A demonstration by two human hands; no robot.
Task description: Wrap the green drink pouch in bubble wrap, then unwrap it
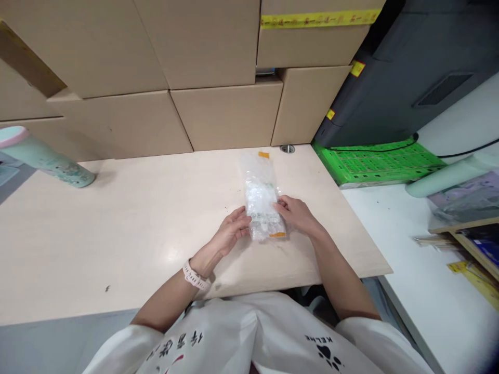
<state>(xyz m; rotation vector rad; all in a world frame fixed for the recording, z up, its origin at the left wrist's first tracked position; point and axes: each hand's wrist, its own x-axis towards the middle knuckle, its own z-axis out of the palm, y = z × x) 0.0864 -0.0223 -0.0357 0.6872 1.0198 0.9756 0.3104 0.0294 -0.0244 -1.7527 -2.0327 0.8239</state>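
We pinch the clear plastic bag [262,205] at both edges, left hand [233,231] and right hand [296,214] closed lightly on it: it looks light, soft, slippery.

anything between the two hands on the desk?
Yes: in the head view a clear plastic bag of small clear parts lies between the left hand and right hand; both touch its sides.

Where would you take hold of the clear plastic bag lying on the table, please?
Probably by its two long edges near the filled lower half, coming from either side. The clear plastic bag lies flat and lengthwise, and the left hand and right hand already flank it there.
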